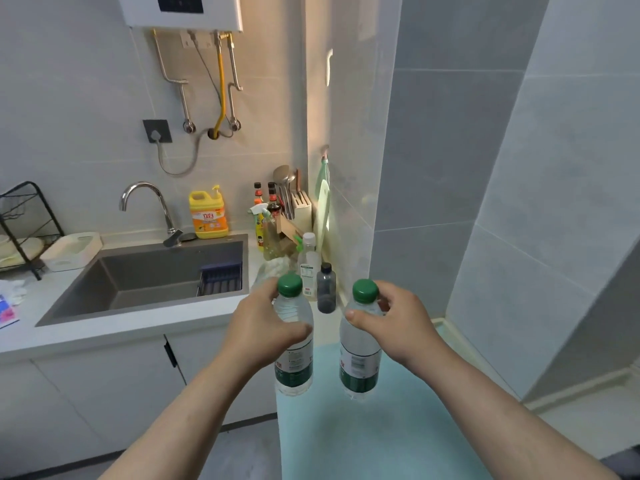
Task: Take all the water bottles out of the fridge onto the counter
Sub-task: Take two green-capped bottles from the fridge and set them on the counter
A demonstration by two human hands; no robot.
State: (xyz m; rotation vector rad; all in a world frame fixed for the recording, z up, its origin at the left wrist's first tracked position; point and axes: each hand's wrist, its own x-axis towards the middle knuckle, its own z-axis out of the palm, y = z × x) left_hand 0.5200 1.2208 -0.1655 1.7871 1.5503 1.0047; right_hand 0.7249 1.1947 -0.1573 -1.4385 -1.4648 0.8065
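The left hand [263, 327] covers the shoulder of the left bottle [294, 368], and its fingertips are out of my sight behind it. The right hand [398, 323] hides the far side of the neck of the right bottle [358, 362]. I can't tell whether either bottle rests on the pale green surface [346, 438] or hangs above it. The label print is too small to read. The water heater [180, 12] is cut by the top edge, the dish rack [24, 230] by the left.

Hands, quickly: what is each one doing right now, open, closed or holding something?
Left hand: grips the left water bottle just below its green cap.
Right hand: grips the right water bottle just below its green cap.
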